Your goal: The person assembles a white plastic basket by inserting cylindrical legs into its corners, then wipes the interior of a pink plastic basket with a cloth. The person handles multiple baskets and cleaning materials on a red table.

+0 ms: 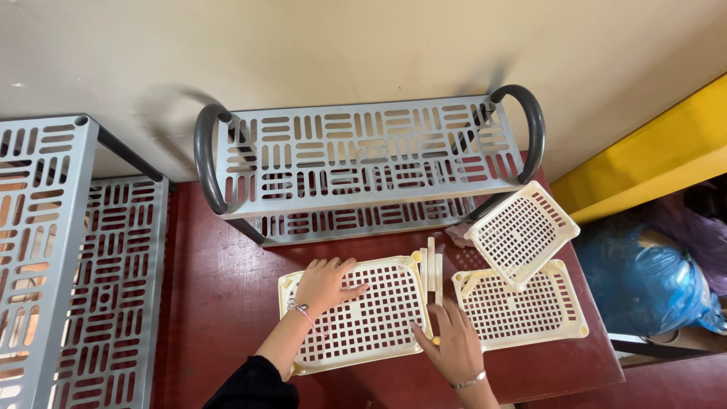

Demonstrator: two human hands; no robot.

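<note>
1. Head view, lower centre: the left hand lies flat, fingers spread, on a cream perforated tray that rests on the dark red bench. Its grip is wide and holds nothing.
2. Lower centre-right: the right hand rests at that tray's right edge, fingers loosely apart, touching the tray rim just below a bundle of cream posts lying between the two trays. Its grip closes on nothing.
3. Right of centre: a second cream tray lies flat on the bench; a third cream tray leans tilted across its upper edge.
4. Upper centre: a grey slotted rack with dark curved handles stands against the beige wall.
5. Left edge: another grey slotted rack.
6. Far right: a blue plastic bag below a yellow board.
</note>
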